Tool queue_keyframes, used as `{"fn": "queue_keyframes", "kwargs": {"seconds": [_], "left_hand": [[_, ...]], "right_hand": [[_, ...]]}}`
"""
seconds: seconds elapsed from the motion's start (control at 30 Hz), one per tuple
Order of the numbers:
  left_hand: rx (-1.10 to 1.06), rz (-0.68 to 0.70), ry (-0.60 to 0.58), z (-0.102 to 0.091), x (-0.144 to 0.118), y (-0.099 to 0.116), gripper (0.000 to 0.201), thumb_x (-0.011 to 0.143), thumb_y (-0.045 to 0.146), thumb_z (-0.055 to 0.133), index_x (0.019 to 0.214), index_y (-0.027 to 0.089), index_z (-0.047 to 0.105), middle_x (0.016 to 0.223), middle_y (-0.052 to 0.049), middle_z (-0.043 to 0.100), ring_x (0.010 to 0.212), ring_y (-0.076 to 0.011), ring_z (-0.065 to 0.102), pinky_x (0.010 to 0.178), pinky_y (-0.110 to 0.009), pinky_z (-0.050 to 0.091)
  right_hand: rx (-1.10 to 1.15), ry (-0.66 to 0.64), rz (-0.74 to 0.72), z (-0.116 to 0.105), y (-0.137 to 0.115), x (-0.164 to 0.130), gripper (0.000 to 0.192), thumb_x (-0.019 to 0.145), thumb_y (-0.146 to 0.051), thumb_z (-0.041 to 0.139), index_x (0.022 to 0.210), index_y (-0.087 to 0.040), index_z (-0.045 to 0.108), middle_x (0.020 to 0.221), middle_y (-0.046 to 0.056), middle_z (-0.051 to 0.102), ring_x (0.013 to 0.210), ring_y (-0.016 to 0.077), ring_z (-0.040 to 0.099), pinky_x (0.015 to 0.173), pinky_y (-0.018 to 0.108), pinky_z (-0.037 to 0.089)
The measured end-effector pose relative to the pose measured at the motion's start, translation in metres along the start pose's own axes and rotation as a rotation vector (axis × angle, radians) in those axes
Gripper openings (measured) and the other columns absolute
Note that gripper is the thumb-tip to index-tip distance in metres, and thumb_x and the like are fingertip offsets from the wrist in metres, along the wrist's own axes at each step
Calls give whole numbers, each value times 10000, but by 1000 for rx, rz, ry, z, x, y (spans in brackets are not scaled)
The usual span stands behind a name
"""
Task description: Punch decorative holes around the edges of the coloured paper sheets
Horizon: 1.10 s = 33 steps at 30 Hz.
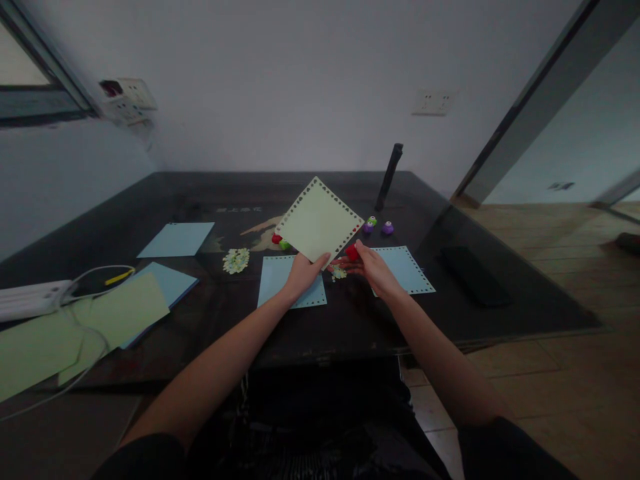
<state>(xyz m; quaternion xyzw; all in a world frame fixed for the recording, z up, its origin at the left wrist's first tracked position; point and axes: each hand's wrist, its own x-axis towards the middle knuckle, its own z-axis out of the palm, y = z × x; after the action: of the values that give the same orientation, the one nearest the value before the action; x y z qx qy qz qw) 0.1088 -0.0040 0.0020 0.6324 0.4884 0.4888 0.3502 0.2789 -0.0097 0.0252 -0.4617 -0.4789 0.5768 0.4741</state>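
My left hand [309, 272] pinches the lower corner of a pale green sheet of paper [320, 220], thumb on top. The sheet is tilted up above the table, with small shaped holes along its edges. At its lower right edge, my right hand [373, 267] holds a small red paper punch [353, 253] between thumb and fingers; whether the punch grips the paper I cannot tell. Below the hands lie a blue sheet with punched edges [273, 283], another such blue sheet [405, 270] and a small heap of paper cut-outs [339, 272].
Purple punches [387, 229] and a green one [372, 220] stand behind my right hand. Red [277, 238] and green [285, 245] pieces lie left of the sheet. Cut-outs [236, 261], a blue sheet [177, 240], green sheets [120, 313], a power strip [35, 300] and a black stick [389, 177] are around.
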Motion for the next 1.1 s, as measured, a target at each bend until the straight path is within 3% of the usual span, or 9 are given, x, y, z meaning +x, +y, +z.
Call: {"fn": "queue_keyframes", "kwargs": {"seconds": [0.13, 0.57, 0.87, 1.1], "left_hand": [[-9, -12, -75, 2, -1, 0, 243, 804, 330, 549, 862, 125, 665, 615, -52, 692, 570, -181, 609, 597, -288, 501], [14, -23, -4, 2, 0, -3, 228, 782, 321, 570, 854, 125, 659, 695, -65, 705, 569, -172, 599, 578, -281, 490], [-25, -45, 8, -1, 1, -2, 260, 794, 330, 565, 884, 109, 668, 661, -74, 703, 566, -189, 617, 580, -296, 495], [-43, -65, -14, -6, 2, 8, 216, 785, 305, 570, 771, 119, 679, 654, -66, 705, 487, -148, 573, 496, -250, 453]], "right_hand": [[-48, -16, 18, -1, 0, 0, 431, 811, -610, 490, 844, -190, 584, 794, 81, 708, 692, 185, 658, 565, 283, 487], [-66, -29, 46, 0, -1, -1, 381, 826, -576, 499, 802, -196, 516, 722, 70, 700, 603, 156, 645, 525, 251, 481], [-104, 46, -99, -3, 3, 4, 397, 738, -592, 582, 797, -200, 563, 759, 34, 660, 621, 149, 600, 534, 267, 447], [-131, 34, -176, -5, 1, 5, 381, 675, -461, 689, 960, -213, 643, 744, 18, 628, 595, 133, 536, 544, 278, 419]]}}
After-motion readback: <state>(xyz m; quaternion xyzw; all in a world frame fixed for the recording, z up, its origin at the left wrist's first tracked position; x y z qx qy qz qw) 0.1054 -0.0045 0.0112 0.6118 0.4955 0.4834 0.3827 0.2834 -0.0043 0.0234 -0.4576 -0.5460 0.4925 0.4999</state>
